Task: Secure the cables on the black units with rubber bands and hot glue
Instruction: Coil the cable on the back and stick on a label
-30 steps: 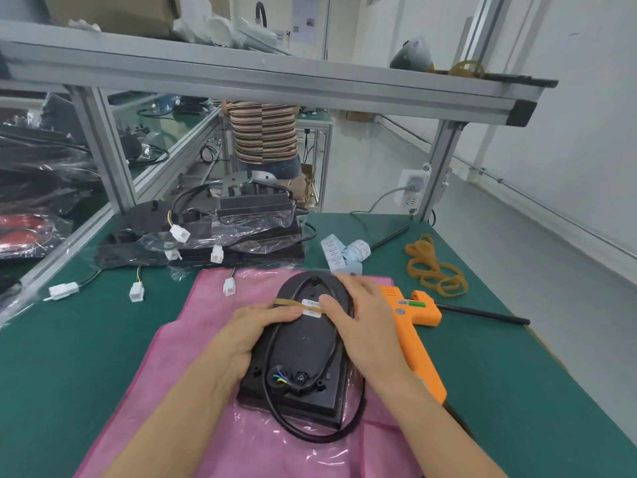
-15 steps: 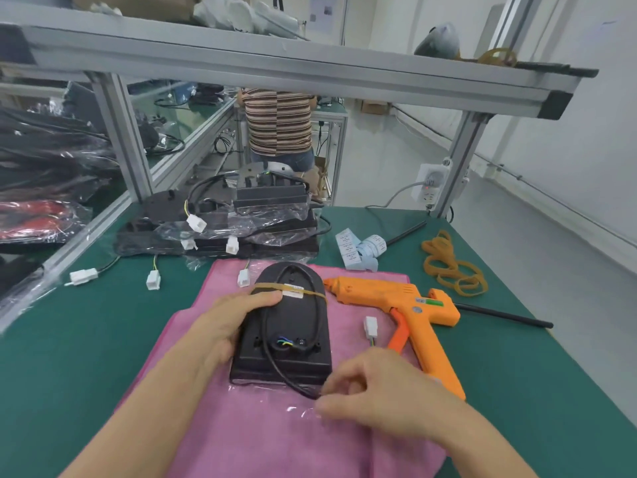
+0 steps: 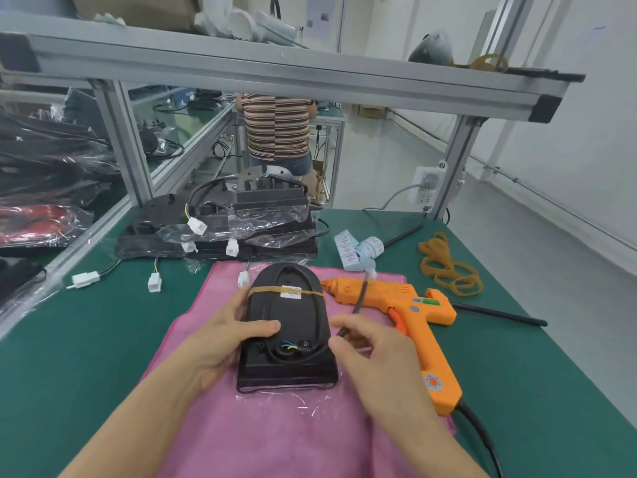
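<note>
Your left hand [image 3: 220,343] holds the black unit [image 3: 287,329] by its left edge, thumb laid across the top face, fingers curled round the side; that grip is grasping the unit. The unit lies flat on the pink cloth [image 3: 275,439] in the middle of the green bench [image 3: 69,357], with a rubber band [image 3: 272,289] stretched across its rounded far end over a white label. Your right hand [image 3: 375,360] pinches the free end of the black cable [image 3: 356,305] just beside the unit's right edge; the cable rises over the orange hot glue gun [image 3: 413,312], which lies on the cloth to the right. Spare rubber bands [image 3: 448,267] are heaped further right. More black units in plastic [image 3: 220,232] are stacked behind the cloth.
</note>
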Available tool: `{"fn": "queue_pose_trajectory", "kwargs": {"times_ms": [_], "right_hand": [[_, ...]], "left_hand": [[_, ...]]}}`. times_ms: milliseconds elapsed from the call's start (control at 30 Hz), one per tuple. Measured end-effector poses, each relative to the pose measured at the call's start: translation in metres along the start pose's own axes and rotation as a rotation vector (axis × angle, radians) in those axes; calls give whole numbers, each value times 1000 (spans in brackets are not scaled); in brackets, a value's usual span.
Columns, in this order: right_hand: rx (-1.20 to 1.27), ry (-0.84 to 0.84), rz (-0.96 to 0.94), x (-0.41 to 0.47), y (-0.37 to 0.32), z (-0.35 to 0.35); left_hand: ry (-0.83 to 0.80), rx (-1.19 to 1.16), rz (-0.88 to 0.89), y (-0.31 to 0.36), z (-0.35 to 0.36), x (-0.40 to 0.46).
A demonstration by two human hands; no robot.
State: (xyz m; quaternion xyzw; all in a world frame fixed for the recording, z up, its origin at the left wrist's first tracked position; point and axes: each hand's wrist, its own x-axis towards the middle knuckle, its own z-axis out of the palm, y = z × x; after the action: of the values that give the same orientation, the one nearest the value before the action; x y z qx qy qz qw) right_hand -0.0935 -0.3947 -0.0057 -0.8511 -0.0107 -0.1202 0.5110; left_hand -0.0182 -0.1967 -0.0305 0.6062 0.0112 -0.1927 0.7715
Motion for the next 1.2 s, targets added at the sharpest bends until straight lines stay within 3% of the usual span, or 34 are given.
{"fn": "queue_pose_trajectory", "kwargs": {"times_ms": [300,467,700,900,1033,1200], "right_hand": [[17,-127,77,42,-2,7],[622,-452,516,48,0,3],[717,-322,552,46,12,9],[757,-329,486,46,12,14],[736,-345,472,50,12,11],[751,-400,436,50,15,13]], "left_hand": [[58,-188,96,-11,2,0],[-26,-183,80,-11,4,-1],[-259,150,166,4,6,-14],[-210,251,312,0,13,-17],[-164,107,264,-2,4,-16],[-183,206,295,-8,2,-13]]}}
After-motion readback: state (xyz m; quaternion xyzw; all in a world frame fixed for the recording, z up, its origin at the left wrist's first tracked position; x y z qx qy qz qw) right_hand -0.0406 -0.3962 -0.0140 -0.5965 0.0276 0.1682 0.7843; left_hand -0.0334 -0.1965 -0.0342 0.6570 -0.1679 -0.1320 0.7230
